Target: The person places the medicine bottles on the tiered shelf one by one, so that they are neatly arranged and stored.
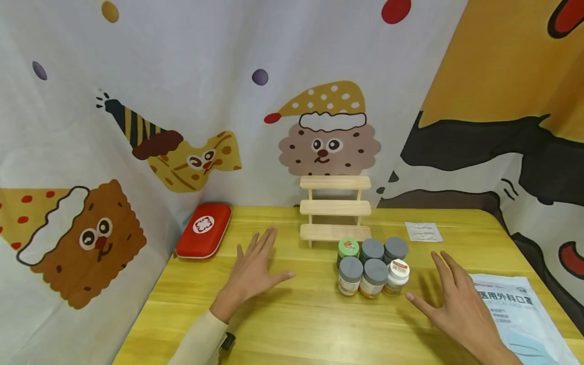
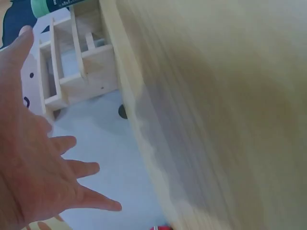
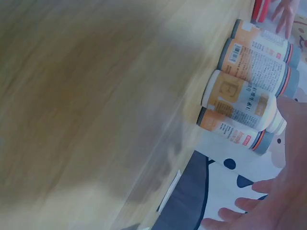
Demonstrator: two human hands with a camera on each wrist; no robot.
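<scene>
In the head view, my left hand hovers over the table with fingers spread, between the red case and a group of several jars. My right hand, fingers also apart, is to the right of the jars, near the white-lidded one. Neither hand holds anything. Most lids are grey; one is green. The left wrist view shows the left hand beside the wooden rack. From the right wrist, the right hand appears apart from the upright jars.
A three-tier wooden rack stands behind the jars at the table's back edge. A small white packet lies right of it. The face mask package is at the right, partly behind my right hand. A printed curtain hangs behind the table.
</scene>
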